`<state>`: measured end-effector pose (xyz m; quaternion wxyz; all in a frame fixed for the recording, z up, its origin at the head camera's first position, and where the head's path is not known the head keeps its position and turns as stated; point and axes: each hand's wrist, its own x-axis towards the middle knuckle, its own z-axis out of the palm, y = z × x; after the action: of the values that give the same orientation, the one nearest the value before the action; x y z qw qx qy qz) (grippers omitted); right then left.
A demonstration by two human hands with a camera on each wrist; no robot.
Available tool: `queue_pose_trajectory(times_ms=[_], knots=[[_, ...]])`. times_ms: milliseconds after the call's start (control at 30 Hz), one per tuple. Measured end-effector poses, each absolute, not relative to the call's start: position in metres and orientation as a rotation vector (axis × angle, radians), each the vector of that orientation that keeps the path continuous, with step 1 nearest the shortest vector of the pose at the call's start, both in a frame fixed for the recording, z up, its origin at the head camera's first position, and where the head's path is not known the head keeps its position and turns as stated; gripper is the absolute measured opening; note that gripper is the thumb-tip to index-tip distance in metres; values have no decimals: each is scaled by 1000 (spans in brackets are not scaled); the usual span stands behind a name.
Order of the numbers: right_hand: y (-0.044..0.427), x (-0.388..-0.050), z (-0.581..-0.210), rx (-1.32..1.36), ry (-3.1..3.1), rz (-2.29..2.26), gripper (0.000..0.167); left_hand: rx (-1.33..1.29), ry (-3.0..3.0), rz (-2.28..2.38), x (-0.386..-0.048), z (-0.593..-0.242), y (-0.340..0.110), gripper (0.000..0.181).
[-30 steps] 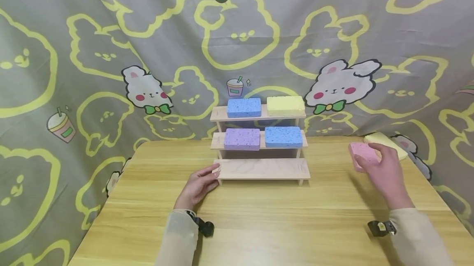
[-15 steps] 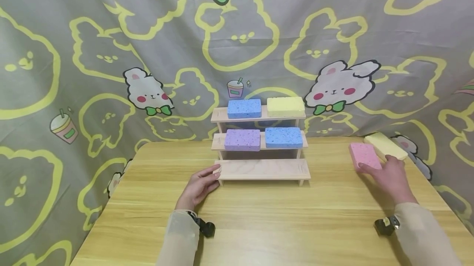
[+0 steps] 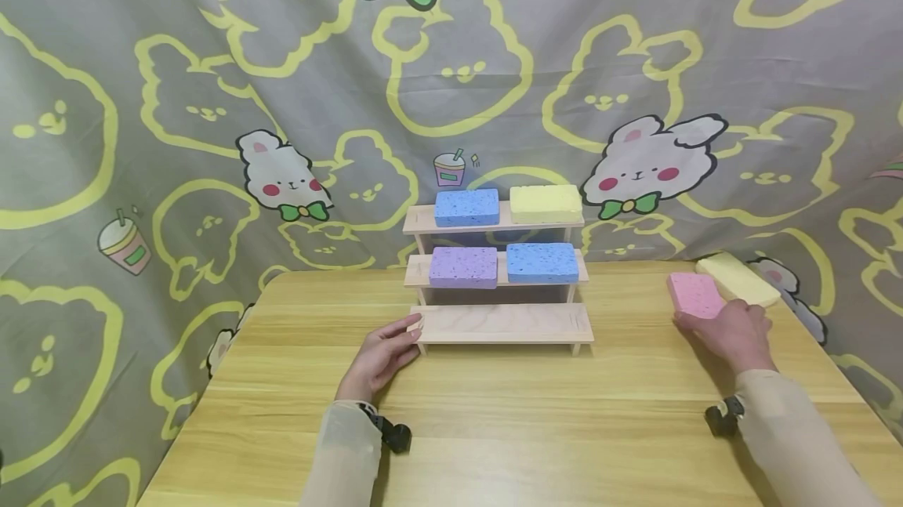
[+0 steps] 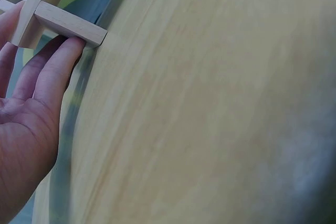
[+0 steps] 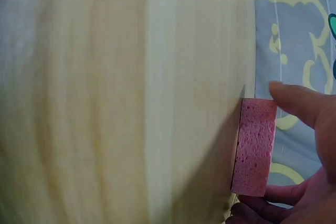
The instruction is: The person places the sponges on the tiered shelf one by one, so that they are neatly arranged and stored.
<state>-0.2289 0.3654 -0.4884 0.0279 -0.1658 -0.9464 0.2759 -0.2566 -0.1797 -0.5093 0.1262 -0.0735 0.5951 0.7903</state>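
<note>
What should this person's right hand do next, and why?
I'd probably have the right hand close its grip on the pink sponge: in the right wrist view, the thumb sits near one end and fingers at the other, but the thumb doesn't look pressed in. The left hand is busy holding the wooden stand.

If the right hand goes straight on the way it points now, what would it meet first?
Most likely the pink sponge, just ahead of the right hand; whether they already touch is unclear.

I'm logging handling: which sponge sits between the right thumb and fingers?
The pink rectangular sponge, beside the pale yellow rectangular sponge on the wooden table; no other sponge is pink.
</note>
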Motion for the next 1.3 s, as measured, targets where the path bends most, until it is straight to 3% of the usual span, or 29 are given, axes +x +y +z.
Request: queue_pose_trajectory(times_ms=[567,833,1300], knots=[[382,-214,-486,-328,-2832,908,75,-187,1734,2295,-257,-510,-181,41],[384,-211,-485,-290,-2814,916,77,-186,1723,2299,-257,-510,-181,40],[383,-203,-479,-33,-2677,1038,68,-175,1737,2279,-255,-509,-182,42]])
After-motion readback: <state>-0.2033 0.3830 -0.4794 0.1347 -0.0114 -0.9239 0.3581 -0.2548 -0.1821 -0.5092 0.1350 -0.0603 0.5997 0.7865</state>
